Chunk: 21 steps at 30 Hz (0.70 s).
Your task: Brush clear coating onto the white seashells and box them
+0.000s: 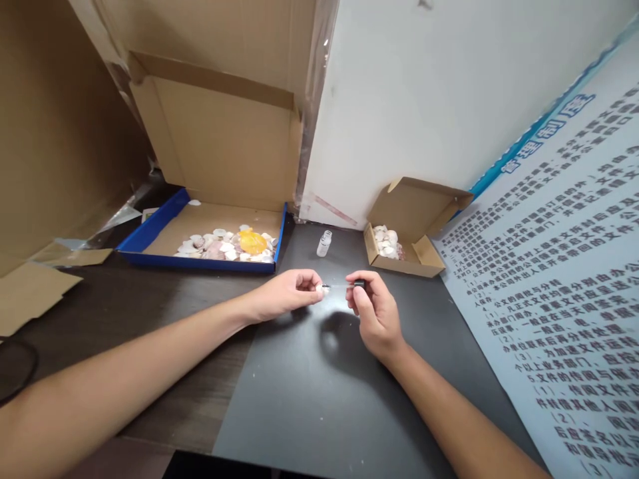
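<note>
Between the thumb and fingers of my left hand (292, 291) is a small white seashell (322, 290), mostly covered by the fingertips. My right hand (374, 309) pinches the black cap of a thin brush applicator (359, 284). Its clear stem points left, and the dark tip meets or nearly meets the shell. Just beyond the hands, a small glass bottle (324, 244) with whitish contents stands upright without a cap on the dark grey mat (294, 399).
At back left, a blue-edged cardboard box (200, 264) holds several shells and an orange-yellow piece (252, 242). A smaller open carton (414, 266) with shells (387, 241) stands at back right. A printed sign (559, 279) borders the right side, below a white wall (399, 100).
</note>
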### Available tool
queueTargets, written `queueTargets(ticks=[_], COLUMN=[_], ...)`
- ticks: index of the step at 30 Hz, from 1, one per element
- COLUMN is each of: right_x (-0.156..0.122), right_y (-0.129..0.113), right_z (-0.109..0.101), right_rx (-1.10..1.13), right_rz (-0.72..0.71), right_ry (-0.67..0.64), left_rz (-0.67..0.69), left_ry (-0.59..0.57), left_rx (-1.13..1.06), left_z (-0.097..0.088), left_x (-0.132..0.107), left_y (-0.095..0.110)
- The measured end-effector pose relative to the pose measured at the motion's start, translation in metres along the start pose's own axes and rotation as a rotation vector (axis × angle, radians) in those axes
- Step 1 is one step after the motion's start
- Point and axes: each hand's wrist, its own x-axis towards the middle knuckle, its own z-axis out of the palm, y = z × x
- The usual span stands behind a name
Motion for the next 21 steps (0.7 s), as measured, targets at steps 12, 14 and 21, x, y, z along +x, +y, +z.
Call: queueTargets(ticks=[12, 14, 21], right_x=[0.0044, 0.0047, 0.0035], right_y=[-0.0065, -0.0066, -0.0066], right_z=[-0.0029, -0.0038, -0.0026], right_rx=[-0.175, -0.181, -0.138], right_rz=[-0.066, -0.07, -0.076], right_ry=[-0.025, -0.013, -0.025], left_rz=[-0.021, -0.025, -0.016], left_ry=[0.007, 0.008, 0.006], left_rx=[0.016, 0.012, 0.009], left_z=[-0.0017, -0.0017, -0.0009], left_x=[-0.0015, -0.001, -0.0007], left_y=[0.0001, -0.0002, 0.0001])
